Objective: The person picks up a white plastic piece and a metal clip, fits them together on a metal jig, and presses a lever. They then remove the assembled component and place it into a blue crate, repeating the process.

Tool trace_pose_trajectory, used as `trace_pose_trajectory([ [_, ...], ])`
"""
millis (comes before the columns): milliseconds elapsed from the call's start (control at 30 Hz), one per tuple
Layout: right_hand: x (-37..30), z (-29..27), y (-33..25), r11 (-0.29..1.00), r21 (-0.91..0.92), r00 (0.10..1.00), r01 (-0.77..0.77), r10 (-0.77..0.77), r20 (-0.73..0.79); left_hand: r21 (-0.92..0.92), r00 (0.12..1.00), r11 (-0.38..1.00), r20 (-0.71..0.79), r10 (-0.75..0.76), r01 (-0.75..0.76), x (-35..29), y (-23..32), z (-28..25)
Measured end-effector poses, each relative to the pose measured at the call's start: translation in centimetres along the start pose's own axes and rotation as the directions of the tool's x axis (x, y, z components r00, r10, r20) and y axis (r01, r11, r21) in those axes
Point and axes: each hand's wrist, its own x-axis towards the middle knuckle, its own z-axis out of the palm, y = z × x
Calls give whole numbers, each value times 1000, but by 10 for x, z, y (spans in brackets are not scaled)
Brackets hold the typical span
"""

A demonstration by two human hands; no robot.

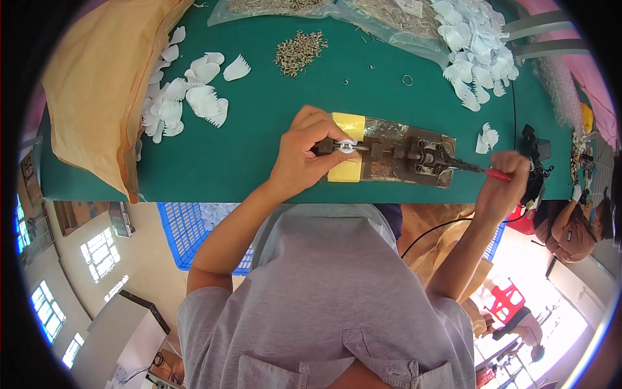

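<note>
My left hand [306,154] pinches a small white plastic claw clip [346,146] between thumb and forefinger. The clip sits at the left end of a metal hand press [424,157], in line with its rod. Yellow tape [348,171] wraps the base of the press beside my fingertips. Out to the right, my right hand [506,180] is closed around the red handle [497,175] of the press lever. My fingers hide part of the clip.
Toothed white clip halves [202,100] lie at left beside a brown paper sack [110,84]; more are heaped [476,48] at far right. Small metal springs [300,53] form a pile, with clear bags [395,26] behind. A blue crate [178,233] stands below the green table [259,97].
</note>
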Motion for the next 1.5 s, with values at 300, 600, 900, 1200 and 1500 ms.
trace_pose_trajectory([
  [300,0,-30,17,991,-53,943,-122,99,-318,18,1000,1000,4,14,-14,-4,1,-4],
  [600,-20,-29,70,812,-550,957,-196,36,-288,-235,989,963,-98,113,-133,-30,44,-60],
  [900,-18,-32,79,782,-609,969,-129,-31,-244,386,936,853,-162,-311,350,-57,58,-154],
  [1200,-19,-25,65,705,-684,971,-188,29,-237,869,957,411,210,200,-276,42,-52,-171],
  [1500,57,72,31,587,-777,922,229,126,367,516,991,847,100,93,-132,51,36,-122],
])
